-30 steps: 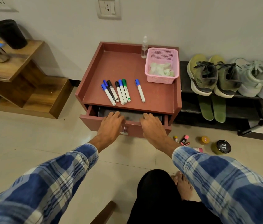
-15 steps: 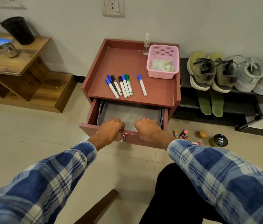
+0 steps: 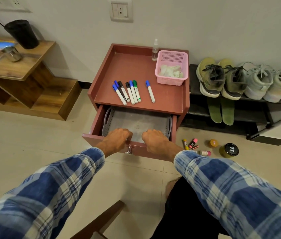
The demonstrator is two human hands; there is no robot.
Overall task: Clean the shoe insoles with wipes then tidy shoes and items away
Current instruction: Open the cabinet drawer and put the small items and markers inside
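Observation:
My left hand [image 3: 117,138] and my right hand [image 3: 155,139] both grip the front edge of the red drawer [image 3: 136,149], fingers curled over it. The drawer stands pulled out and holds a grey plastic tray [image 3: 136,123]. On the red bedside table [image 3: 136,69] lie several markers [image 3: 127,92] and a pink basket [image 3: 171,69] with used wipes, a small spray bottle [image 3: 155,50] behind it. Two olive shoes [image 3: 220,78] and two pale green shoes [image 3: 265,83] stand on the black rack [image 3: 277,99]. Two green insoles [image 3: 221,111] hang below the olive pair.
On the floor right of the drawer lie small highlighters [image 3: 192,144], a glue stick [image 3: 204,153], a small yellow jar [image 3: 212,143] and a black-lidded jar [image 3: 229,150]. A wooden stepped shelf [image 3: 32,80] with a black cup [image 3: 22,33] stands left. A wooden chair edge [image 3: 101,219] is near me.
Both hands have pulled the drawer out toward me, from barely ajar to well open, uncovering the grey tray inside.

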